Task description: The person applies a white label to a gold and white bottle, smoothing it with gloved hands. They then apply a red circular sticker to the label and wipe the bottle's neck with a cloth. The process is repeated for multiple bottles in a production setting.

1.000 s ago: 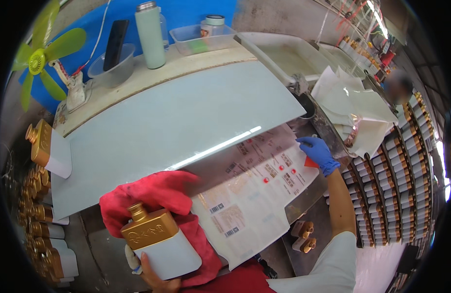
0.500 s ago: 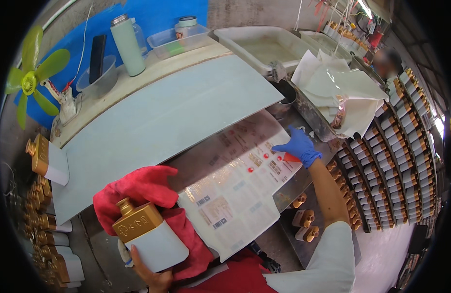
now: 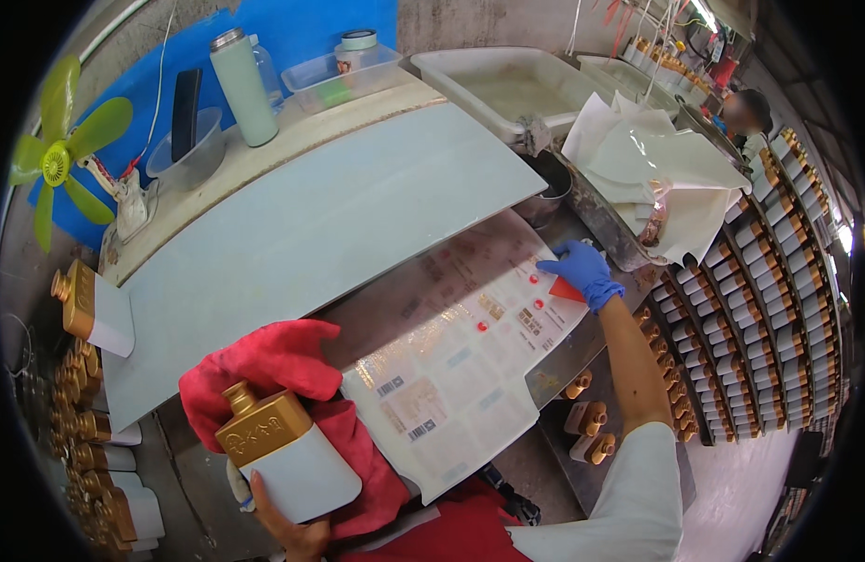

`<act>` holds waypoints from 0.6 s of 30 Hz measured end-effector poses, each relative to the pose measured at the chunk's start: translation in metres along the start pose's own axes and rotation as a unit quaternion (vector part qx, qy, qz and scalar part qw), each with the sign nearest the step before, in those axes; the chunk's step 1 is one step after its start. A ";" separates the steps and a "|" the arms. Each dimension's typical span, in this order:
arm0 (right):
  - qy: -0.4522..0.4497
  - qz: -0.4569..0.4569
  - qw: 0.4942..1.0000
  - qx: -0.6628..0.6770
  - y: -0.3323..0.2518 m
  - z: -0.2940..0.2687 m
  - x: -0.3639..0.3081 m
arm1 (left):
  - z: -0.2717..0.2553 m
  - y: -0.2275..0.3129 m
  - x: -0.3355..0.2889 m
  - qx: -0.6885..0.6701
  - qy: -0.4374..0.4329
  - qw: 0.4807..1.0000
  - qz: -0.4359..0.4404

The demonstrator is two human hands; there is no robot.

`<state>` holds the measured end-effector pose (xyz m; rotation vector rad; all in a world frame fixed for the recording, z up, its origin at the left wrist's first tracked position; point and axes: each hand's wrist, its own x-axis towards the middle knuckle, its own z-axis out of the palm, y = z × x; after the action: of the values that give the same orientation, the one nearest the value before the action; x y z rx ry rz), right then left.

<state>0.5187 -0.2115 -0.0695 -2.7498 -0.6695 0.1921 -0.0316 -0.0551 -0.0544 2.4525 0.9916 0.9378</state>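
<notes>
My left hand point(image 3: 292, 529) is closed round a flat bottle point(image 3: 301, 459) with a gold shoulder and neck and a white body, tilted over a red cloth point(image 3: 255, 365). Its fingertips come up behind the bottle's lower left side, partly hidden. My right hand point(image 3: 587, 272), in a blue glove, is at the far right corner of a wet printed sheet point(image 3: 470, 384). The thumb stretches left, close to a red round print. An orange-red flat piece point(image 3: 568, 290) sticks out from under the palm and appears gripped by the lower fingers.
A pale board point(image 3: 311, 225) spans the bench, with a gold-and-white bottle point(image 3: 95, 309) at its left end. Behind stand a green fan point(image 3: 56, 161), a flask point(image 3: 245, 89) and plastic tubs point(image 3: 507, 89). Racks of bottles point(image 3: 760, 309) fill the right, where a person point(image 3: 746, 117) shows.
My right hand has shifted slightly right with the orange-red piece. One red round print near the thumb now lies farther up and right. The left hand and bottle stay put.
</notes>
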 end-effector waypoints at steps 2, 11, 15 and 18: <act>0.005 0.009 1.000 -0.020 0.000 -0.002 0.004 | 0.003 -0.004 0.000 -0.021 -0.002 1.000 -0.001; 0.046 0.015 0.995 0.088 0.051 0.029 0.035 | 0.015 -0.009 -0.008 -0.163 0.006 0.986 -0.031; 0.003 -0.030 1.000 -0.006 0.014 0.013 0.017 | 0.014 -0.011 -0.011 -0.173 0.015 0.984 -0.045; -0.015 -0.047 0.999 0.010 0.014 0.009 0.024 | 0.013 -0.007 -0.011 -0.151 0.019 0.987 -0.051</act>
<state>0.5438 -0.2100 -0.0834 -2.6935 -0.7988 0.2170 -0.0326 -0.0585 -0.0725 2.1215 0.9034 1.0207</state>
